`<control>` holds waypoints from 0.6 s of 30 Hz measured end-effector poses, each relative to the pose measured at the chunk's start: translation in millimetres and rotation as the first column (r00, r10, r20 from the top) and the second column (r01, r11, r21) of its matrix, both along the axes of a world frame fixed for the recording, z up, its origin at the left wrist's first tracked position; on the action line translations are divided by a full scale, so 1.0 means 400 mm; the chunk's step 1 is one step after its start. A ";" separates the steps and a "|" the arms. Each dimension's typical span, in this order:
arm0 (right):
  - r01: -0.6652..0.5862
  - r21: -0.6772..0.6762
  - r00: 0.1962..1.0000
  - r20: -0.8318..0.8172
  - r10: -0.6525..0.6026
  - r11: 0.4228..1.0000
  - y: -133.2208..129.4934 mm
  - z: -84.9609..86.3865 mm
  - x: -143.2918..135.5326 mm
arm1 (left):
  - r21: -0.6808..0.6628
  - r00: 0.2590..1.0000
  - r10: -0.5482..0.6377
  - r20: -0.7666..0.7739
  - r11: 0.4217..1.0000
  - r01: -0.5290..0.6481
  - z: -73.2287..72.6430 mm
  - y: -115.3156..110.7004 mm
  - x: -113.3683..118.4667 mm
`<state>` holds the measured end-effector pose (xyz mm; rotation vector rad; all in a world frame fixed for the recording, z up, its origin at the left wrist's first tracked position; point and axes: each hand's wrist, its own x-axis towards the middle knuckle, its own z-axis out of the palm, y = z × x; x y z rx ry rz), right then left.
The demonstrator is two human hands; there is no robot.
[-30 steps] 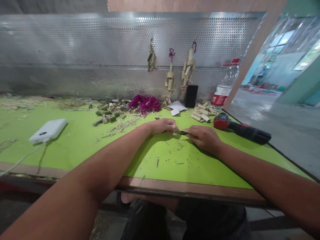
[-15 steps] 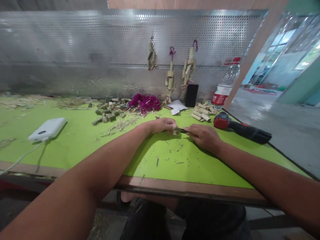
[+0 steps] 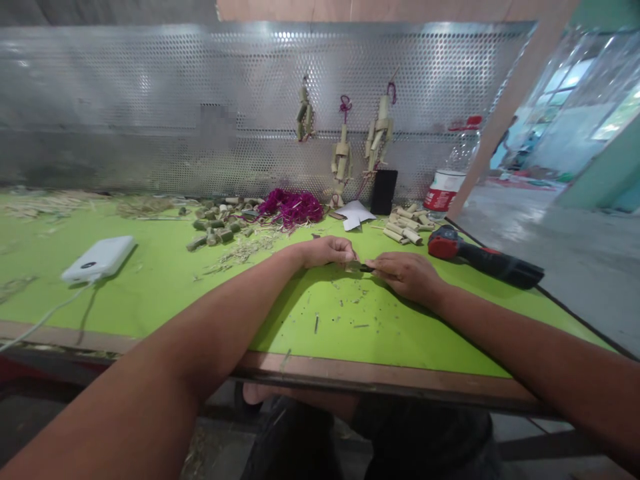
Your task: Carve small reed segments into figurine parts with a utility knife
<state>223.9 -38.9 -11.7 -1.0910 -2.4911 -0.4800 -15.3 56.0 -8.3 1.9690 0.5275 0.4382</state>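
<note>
Over the green tabletop (image 3: 320,353), my left hand (image 3: 330,252) is closed with thumb and fingers pinching a small pale bamboo piece (image 3: 351,266), mostly hidden. My right hand (image 3: 407,272) grips a thin dark knife-like tool (image 3: 367,269), whose tip end meets the bamboo piece. Most of its handle is covered by my fingers. Small dark shavings (image 3: 342,303) and slivers lie scattered on the green surface below both hands.
Cut bamboo pieces (image 3: 215,227) and purple string (image 3: 293,208) lie at the back. Bamboo figures (image 3: 343,157) hang on a perforated metal panel (image 3: 150,100). A cordless tool (image 3: 485,259) lies to the right, near a bottle (image 3: 445,187). A white power bank (image 3: 99,259) sits left.
The dark tool in my right hand has shifted slightly down and toward me against the bamboo piece. My left hand has stayed almost in place.
</note>
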 end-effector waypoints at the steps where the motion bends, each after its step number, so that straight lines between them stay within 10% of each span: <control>1: -0.010 -0.006 1.000 0.028 0.010 1.000 0.000 -0.001 0.000 | -0.008 1.000 0.009 0.007 1.000 -0.009 0.000 -0.001 0.001; 18: 0.051 -0.028 0.995 -0.086 -0.053 0.998 -0.003 0.008 -0.007 | 0.025 1.000 0.024 -0.014 0.999 -0.024 -0.003 0.004 -0.003</control>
